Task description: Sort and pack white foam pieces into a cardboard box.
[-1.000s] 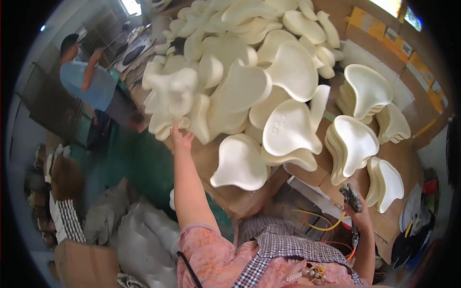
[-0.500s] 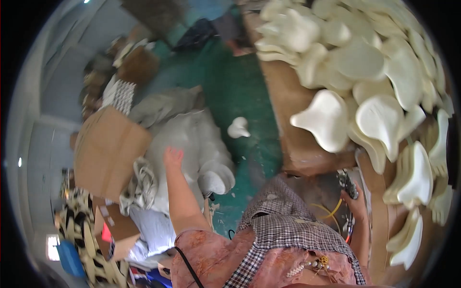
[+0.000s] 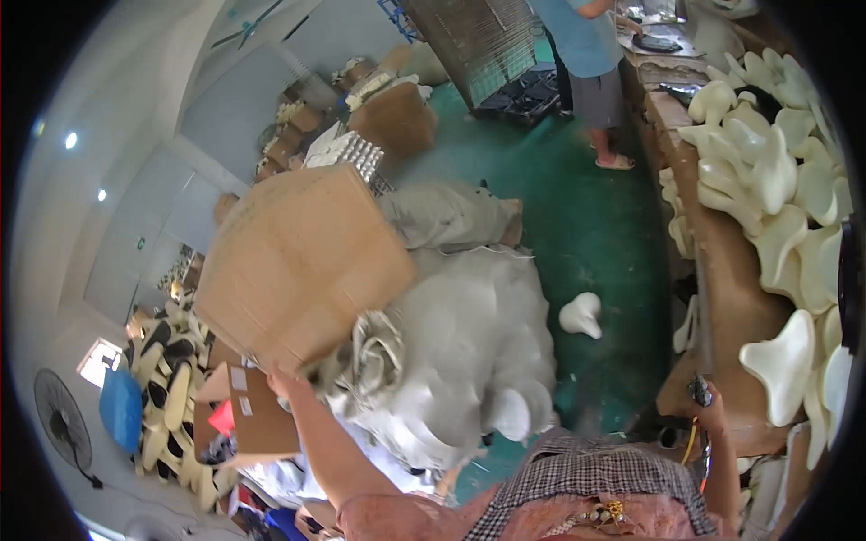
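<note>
My left hand (image 3: 286,384) is at the lower corner of a large brown cardboard box (image 3: 302,266). Its fingers are small and blurred there, so whether they grip the edge is unclear. Off to the right, my right hand (image 3: 711,410) is closed around a dark metallic air tool (image 3: 698,390) with a yellow hose (image 3: 691,440) running down from it. Beside that hand stands a brown workbench (image 3: 731,298), heaped with cream saddle-shaped foam pieces (image 3: 778,361).
Bulging white sacks (image 3: 460,352) lie between my arms. One foam piece (image 3: 582,316) rests on the green floor (image 3: 577,243). Another person (image 3: 586,54) stands at the bench's far end, near a tall rack (image 3: 474,50). An open carton (image 3: 257,419) and a fan (image 3: 63,419) are left.
The view has swung left and up, bringing the other person and the fan into sight. My left hand has gone from over the white sack to the box's lower corner. My right hand keeps the tool.
</note>
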### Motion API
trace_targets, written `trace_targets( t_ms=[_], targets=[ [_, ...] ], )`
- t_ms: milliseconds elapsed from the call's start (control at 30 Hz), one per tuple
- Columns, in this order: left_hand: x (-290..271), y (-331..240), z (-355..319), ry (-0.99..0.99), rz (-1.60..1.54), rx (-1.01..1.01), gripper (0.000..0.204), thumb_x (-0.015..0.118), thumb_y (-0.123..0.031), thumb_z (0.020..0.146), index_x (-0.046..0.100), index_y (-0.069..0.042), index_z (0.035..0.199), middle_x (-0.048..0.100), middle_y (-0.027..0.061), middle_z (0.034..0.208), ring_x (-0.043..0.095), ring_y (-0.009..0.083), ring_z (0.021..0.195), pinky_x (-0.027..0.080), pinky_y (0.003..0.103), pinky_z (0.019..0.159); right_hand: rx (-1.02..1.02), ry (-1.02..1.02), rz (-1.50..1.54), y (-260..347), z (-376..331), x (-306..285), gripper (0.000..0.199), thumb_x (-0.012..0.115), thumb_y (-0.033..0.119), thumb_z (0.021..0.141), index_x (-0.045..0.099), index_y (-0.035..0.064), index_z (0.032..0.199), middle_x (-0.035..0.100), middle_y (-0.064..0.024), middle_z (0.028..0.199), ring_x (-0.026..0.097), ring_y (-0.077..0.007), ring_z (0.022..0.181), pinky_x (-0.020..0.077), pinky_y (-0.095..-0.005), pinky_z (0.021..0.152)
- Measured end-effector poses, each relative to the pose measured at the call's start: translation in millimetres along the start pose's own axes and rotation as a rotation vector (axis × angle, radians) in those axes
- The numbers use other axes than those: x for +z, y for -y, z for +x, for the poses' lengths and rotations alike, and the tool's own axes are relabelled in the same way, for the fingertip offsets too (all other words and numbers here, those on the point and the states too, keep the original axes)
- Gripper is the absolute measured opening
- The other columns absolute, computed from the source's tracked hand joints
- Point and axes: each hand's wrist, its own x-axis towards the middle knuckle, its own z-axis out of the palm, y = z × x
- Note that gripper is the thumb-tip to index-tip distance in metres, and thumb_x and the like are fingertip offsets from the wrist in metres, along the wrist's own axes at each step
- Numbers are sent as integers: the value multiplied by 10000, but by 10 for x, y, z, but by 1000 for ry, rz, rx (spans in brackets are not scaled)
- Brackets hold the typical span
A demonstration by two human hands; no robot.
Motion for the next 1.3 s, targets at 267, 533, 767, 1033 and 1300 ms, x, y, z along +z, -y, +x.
trace_targets(
  t_ms=[267,533,767,1033,1300],
  targets=[
    [186,-1246,1275,233,-128,331,517,537,-342,827,451,-22,1223,502,142,1197,517,309,1049,461,452,834,-263,304,-500,451,1185,1614,594,696,99,623,466,53,1169,606,-157,821,615,-235,614,499,-350,543],
    [893,-1151,1001,317,195,536,568,458,-436,885,458,-3,1253,463,148,1250,469,288,1117,392,417,925,-280,266,-485,1269,1112,1981,609,696,156,629,467,63,1186,610,-200,971,586,-347,959,470,-392,816],
    [1653,-1104,-1216,1061,508,1009,350,477,-247,902,618,40,1047,614,110,992,573,229,930,451,358,838,-356,234,-413,1885,1277,1809,580,683,127,643,470,36,1175,605,-202,965,583,-363,937,463,-387,805],
    [1207,-1735,463,-570,601,999,781,673,-506,731,440,7,1272,418,222,1304,420,373,1176,364,447,980,-373,207,-131,1155,1780,1634,541,638,35,644,494,25,1165,600,-125,976,575,-222,913,444,-326,826],
    [-7,-1593,468,-112,-9,190,905,575,-616,755,297,-12,1369,363,152,1368,431,299,1190,381,429,970,-175,229,-125,1184,2058,1645,506,592,23,682,474,47,1174,546,-55,707,522,-141,503,425,-285,439]
  ],
)
